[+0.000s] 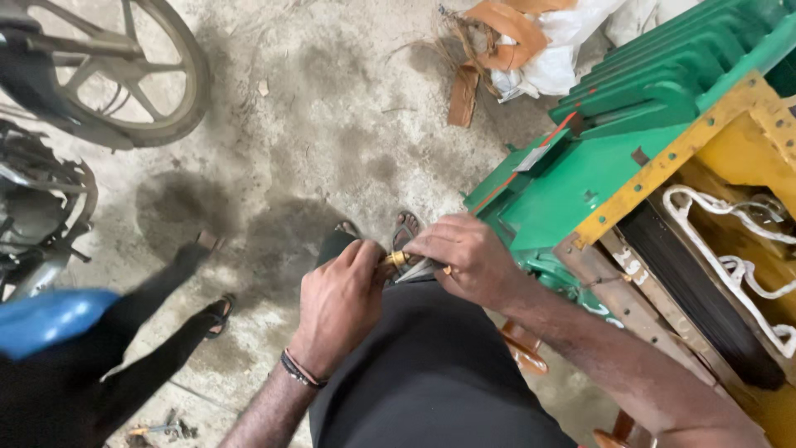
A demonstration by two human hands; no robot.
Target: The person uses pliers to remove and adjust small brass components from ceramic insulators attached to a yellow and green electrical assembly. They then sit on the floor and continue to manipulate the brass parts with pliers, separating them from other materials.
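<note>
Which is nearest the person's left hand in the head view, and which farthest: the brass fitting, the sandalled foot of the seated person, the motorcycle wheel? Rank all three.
1. brass fitting: touching the left hand, between both hands.
2. sandalled foot: on the floor, to the left.
3. motorcycle wheel: top left corner.

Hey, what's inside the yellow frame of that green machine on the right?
Inside the yellow frame lie white cords looped over a dark ribbed block. Whatever sits deeper beneath the block is covered and cannot be seen.
</note>
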